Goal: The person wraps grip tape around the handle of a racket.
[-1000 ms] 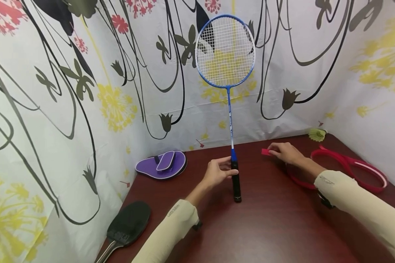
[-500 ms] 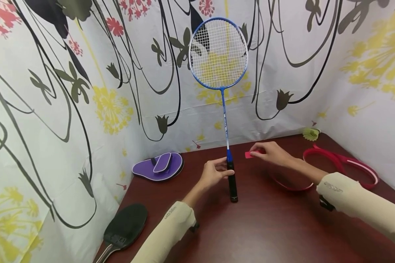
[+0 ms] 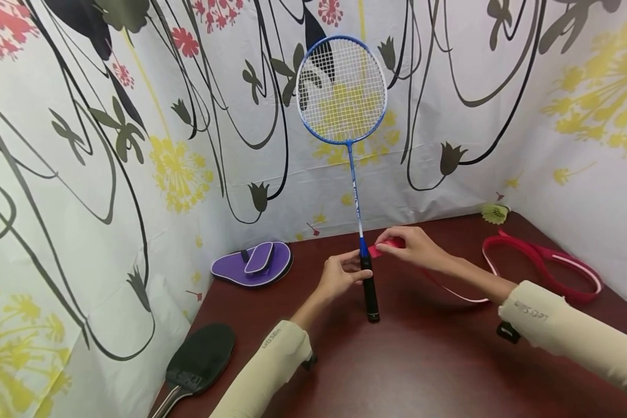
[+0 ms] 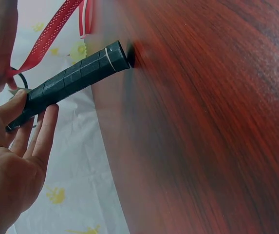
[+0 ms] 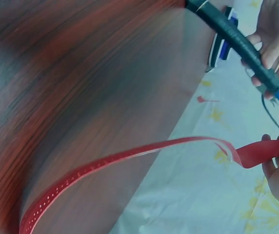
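Holding the badminton racket (image 3: 356,191) head-up over the table (image 3: 413,360) in your left hand (image 3: 337,276), you pinch in your right hand (image 3: 418,247), beside the blue cone (image 3: 363,246), red grip tape (image 5: 98,165) whose loops lie near a shuttlecock (image 3: 495,213), purple paddle case (image 3: 240,270) and black table-tennis paddle (image 3: 201,355) sitting left

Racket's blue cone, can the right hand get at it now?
Likely yes: the right hand holds the red strip beside the blue cone; the left hand pinches the black handle from the opposite side, leaving the way free.
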`<state>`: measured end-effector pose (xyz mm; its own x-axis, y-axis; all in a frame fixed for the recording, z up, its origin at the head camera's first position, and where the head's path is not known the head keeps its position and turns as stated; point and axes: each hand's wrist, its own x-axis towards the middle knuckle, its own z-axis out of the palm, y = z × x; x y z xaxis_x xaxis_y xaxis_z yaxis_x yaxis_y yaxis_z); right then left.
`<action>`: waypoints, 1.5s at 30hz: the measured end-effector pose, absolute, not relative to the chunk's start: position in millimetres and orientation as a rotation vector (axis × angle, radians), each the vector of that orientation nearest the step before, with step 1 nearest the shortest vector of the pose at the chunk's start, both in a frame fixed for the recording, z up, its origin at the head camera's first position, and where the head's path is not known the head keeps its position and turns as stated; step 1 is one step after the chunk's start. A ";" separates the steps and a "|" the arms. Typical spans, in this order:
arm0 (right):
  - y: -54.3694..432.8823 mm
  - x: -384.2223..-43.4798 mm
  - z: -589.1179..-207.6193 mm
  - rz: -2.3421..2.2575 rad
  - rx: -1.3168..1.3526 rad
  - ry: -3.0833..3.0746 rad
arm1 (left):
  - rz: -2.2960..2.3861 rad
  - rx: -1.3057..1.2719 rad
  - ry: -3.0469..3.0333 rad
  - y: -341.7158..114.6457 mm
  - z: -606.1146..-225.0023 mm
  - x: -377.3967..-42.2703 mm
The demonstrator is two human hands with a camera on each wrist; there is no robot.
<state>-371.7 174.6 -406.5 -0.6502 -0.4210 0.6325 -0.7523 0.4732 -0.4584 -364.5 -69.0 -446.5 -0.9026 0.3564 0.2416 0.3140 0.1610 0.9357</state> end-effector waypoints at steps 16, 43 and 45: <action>153.1 -367.8 -413.6 1.098 0.871 -2.392 | 1.928 0.664 2.361 -70.2 -445.4 -366.4; 139.2 -368.6 -419.0 1.171 0.862 -2.515 | 1.904 0.699 2.453 -66.9 -449.5 -362.1; 140.7 -368.7 -418.7 1.183 0.883 -2.506 | 1.901 0.707 2.466 -66.3 -450.0 -361.6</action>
<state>-368.7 140.7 -418.7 -0.7908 -0.4223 0.4430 -0.6105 0.4917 -0.6210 -361.6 -66.3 -450.0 -0.9007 0.3114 0.3029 0.3722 0.1934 0.9078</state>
